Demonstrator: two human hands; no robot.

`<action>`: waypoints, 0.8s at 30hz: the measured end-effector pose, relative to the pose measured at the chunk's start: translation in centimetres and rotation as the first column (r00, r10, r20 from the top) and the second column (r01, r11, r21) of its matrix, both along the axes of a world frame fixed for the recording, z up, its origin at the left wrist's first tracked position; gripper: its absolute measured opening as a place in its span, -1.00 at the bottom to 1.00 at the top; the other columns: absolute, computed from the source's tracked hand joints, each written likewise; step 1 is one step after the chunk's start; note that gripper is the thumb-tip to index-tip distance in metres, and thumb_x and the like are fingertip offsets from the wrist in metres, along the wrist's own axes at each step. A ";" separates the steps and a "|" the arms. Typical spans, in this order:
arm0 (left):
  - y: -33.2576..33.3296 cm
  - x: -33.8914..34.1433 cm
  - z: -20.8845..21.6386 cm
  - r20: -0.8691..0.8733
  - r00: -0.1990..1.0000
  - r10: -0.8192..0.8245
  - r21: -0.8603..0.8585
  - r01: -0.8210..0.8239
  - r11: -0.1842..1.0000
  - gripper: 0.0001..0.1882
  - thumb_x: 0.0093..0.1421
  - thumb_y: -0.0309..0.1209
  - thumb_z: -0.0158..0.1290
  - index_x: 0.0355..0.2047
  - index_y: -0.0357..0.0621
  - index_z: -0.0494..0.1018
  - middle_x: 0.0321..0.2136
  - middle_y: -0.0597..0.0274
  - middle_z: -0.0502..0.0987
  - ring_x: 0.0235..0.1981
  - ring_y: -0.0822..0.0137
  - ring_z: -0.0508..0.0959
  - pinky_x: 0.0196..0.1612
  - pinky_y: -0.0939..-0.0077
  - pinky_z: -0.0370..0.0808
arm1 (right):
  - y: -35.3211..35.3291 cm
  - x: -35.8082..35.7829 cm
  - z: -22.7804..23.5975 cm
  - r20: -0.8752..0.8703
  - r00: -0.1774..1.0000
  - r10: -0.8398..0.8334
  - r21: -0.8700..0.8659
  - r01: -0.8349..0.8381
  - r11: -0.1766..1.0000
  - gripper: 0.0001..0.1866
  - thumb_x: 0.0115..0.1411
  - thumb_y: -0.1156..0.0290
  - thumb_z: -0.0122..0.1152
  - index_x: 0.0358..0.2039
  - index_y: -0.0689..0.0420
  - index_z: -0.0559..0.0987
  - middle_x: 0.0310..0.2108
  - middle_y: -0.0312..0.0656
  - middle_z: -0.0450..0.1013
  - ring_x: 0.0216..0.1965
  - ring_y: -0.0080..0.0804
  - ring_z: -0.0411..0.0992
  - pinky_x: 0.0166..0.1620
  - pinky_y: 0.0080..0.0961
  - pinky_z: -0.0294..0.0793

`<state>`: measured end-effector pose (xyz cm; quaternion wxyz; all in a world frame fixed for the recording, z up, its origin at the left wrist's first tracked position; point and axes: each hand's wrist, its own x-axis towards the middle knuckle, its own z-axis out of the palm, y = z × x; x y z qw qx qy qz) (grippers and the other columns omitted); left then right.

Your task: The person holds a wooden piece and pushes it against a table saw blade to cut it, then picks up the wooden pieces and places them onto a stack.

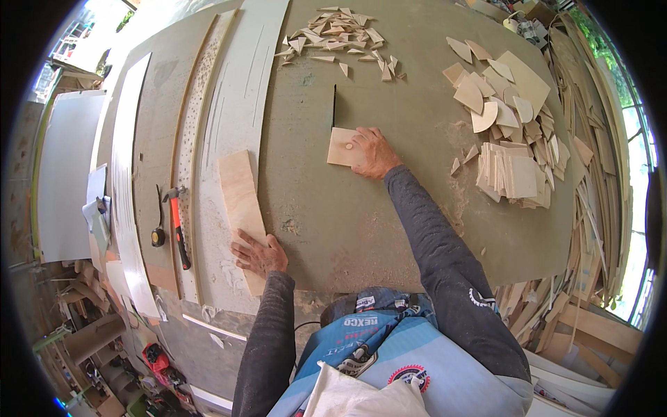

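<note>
Square plywood piece (339,147) lies at 12 o'clock in my view, just above the middle of the brown work surface (326,222), and its upper edge meets one narrow black slit (335,104). My right hand (373,154), at 1 o'clock, bends its fingers over the piece's right side; the thumb is hard to make out, so I cannot tell whether I clamp it or only press on it. One small pale oval shows beside my fingers. My left hand (260,254), at 8 o'clock, rests with fingers spread apart on one long plywood strip (238,184), hiding part of its lower end.

Printed lettering and badges cover my blue shirt (368,333), one a round badge with a red toothed rim; folds cut off some words. My right sleeve (438,229) carries one white emblem.

At 9 o'clock lie one orange-and-black hammer (179,233) and one tape measure (158,238), its label too small to read. Triangular offcuts (333,31) at 12 o'clock number over two dozen; overlaps defeat an exact count. At 2 o'clock sits a heap of curved pieces (484,117), with one leaning stack of squarish pieces (517,177) nearer 3 o'clock, its lower layers hidden.
</note>
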<state>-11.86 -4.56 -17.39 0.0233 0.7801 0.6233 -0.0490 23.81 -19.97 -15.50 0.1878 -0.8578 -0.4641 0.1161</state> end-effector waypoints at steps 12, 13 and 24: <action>0.1 -0.1 -0.3 -0.001 1.000 -0.003 0.002 0.003 1.000 0.00 0.29 0.02 0.04 0.55 0.00 -0.24 0.45 -0.34 -0.12 0.52 -0.19 -0.15 0.45 -0.29 -0.14 | 0.1 0.6 0.7 -0.037 0.999 0.014 -0.039 -0.016 0.999 -0.14 -0.16 0.19 0.57 0.18 0.27 0.50 0.34 0.09 0.26 0.36 0.03 0.19 0.43 -0.16 0.24; 0.1 -0.1 -0.3 0.000 1.000 -0.001 0.001 0.001 1.000 0.00 0.29 0.01 0.05 0.55 0.00 -0.24 0.45 -0.34 -0.12 0.52 -0.19 -0.15 0.45 -0.29 -0.14 | 0.1 0.7 0.5 -0.036 0.999 0.012 -0.040 -0.014 0.999 -0.14 -0.16 0.19 0.57 0.18 0.26 0.50 0.34 0.08 0.26 0.36 0.03 0.19 0.44 -0.16 0.24; 0.1 -0.1 -0.5 0.013 1.000 -0.005 0.018 0.004 1.000 0.00 0.28 -0.01 0.06 0.54 -0.01 -0.22 0.46 -0.35 -0.12 0.52 -0.18 -0.14 0.45 -0.28 -0.16 | 0.1 1.2 -0.3 -0.005 1.000 0.017 -0.020 -0.017 1.000 -0.17 -0.19 0.16 0.55 0.13 0.20 0.54 0.30 0.04 0.30 0.33 0.00 0.21 0.42 -0.17 0.28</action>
